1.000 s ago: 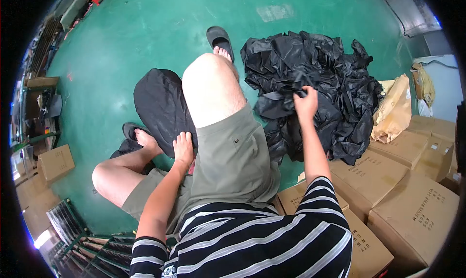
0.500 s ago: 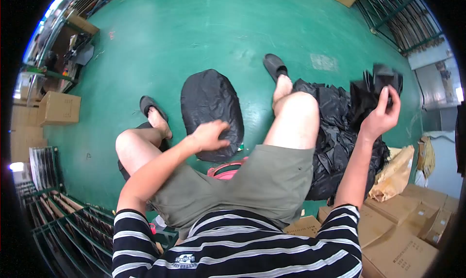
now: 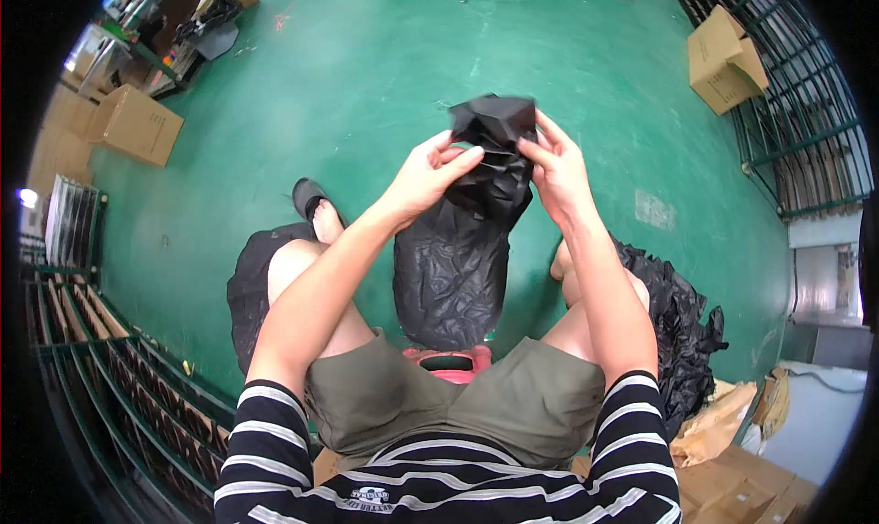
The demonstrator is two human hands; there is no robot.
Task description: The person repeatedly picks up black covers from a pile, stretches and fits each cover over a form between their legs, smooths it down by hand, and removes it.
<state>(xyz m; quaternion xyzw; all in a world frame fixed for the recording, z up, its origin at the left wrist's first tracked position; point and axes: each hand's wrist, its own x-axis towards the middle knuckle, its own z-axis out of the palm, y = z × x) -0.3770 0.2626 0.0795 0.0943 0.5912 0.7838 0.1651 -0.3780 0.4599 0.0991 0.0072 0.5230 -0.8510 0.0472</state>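
Note:
In the head view both my hands are raised in front of me over a piece of thin, shiny black material (image 3: 494, 123), bag-like and creased. My left hand (image 3: 423, 181) pinches its left side between thumb and fingers. On the opposite edge my right hand (image 3: 560, 169) grips it the same way. Behind and below hangs its lower part, overlapping a long rounded form covered in wrinkled black material (image 3: 450, 281) between my knees. A pink object (image 3: 474, 361) with a dark opening sits at the near end of that form.
Beside my right leg lies a heap of crumpled black material (image 3: 673, 327); more black material (image 3: 255, 291) is by my left leg. Cardboard boxes stand at left (image 3: 137, 126), upper right (image 3: 723, 59) and lower right (image 3: 732, 483). Green metal racks (image 3: 119, 405) line the sides.
My right hand has brought the black piece from above the right-hand heap to the middle. My left hand has lifted off the rounded form and taken hold of the piece. The view has shifted.

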